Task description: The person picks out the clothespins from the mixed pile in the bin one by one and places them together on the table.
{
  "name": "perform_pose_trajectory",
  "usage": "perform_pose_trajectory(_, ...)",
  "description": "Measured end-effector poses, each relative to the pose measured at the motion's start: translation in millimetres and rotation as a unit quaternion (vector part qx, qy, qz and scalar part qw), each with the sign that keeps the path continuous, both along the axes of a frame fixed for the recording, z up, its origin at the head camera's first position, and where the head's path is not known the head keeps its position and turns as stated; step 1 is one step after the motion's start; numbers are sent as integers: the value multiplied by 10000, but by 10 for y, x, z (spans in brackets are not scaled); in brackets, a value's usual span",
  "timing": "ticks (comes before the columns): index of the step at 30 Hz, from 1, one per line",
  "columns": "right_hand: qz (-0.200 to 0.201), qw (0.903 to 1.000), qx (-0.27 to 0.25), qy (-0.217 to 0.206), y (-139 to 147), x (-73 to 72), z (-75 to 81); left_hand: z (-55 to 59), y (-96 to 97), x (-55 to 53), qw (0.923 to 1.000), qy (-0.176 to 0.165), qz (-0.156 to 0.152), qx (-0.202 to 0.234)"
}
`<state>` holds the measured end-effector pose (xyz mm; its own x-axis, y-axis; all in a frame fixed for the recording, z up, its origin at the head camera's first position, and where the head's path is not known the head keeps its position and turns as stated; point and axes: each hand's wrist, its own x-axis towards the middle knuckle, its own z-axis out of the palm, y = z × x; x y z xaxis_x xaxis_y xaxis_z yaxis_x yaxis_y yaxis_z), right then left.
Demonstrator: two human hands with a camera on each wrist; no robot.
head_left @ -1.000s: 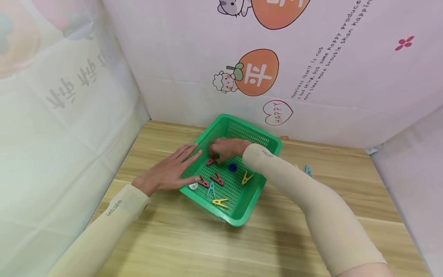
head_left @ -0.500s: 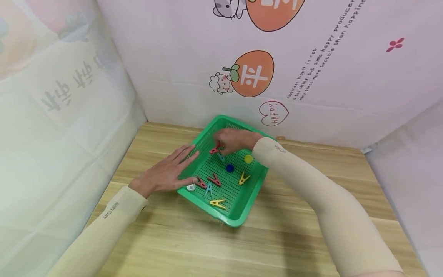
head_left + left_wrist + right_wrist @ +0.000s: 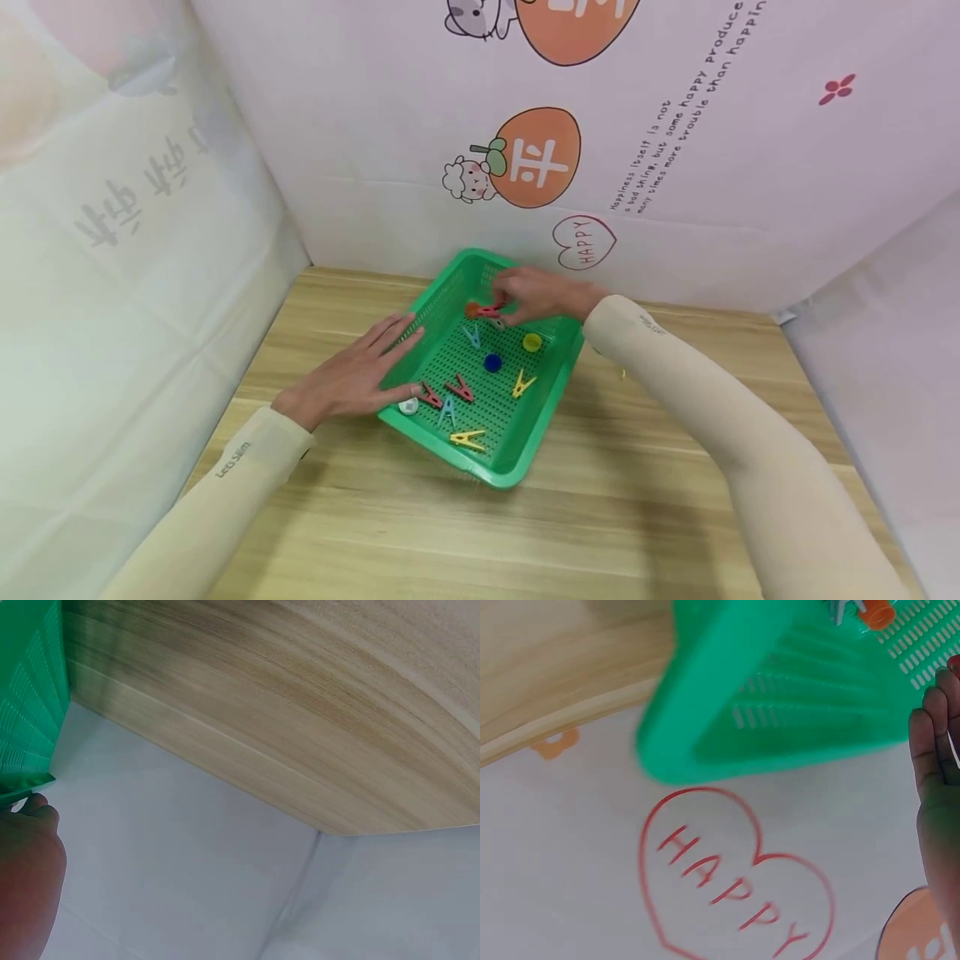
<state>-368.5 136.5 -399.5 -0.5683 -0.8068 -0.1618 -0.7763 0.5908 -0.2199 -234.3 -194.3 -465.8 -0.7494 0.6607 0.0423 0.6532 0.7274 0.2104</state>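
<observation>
My right hand (image 3: 536, 296) pinches a red clothespin (image 3: 487, 312) inside the back of the green basket (image 3: 504, 481). In the right wrist view, the fingers of that hand (image 3: 937, 742) appear at the right edge, by the basket. My left hand (image 3: 356, 375) rests on the basket's left rim, fingers spread and fairly straight. Beneath the right hand are an orange cap (image 3: 472, 310) and a small grey piece (image 3: 500, 324), partly covered. A light blue clothespin (image 3: 472, 337) lies close by, with a yellow cap (image 3: 532, 342) and a blue cap (image 3: 492, 362) on the mesh floor.
Toward the basket's front lie two red clothespins (image 3: 461, 387), another light blue clothespin (image 3: 447, 411), yellow clothespins (image 3: 468, 439) and a white round piece (image 3: 408, 406). The basket stands on a wooden table (image 3: 420, 533). A printed wall covering (image 3: 375, 150) rises close behind it.
My right hand has moved back and to the right with the red clothespin, uncovering the light blue clothespin and the orange and yellow caps. My left hand stays on the rim.
</observation>
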Motion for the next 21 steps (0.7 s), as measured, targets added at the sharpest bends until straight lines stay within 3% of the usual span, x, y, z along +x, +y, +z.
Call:
perform_pose_trajectory(7,-406,9990,19,158,320,1,55,-6,2,14,10000,-30,18,15)
perform_pose_trajectory(21,-913,9927,-497,619,975,136,190,-1,9,11,10000,-46,21,23)
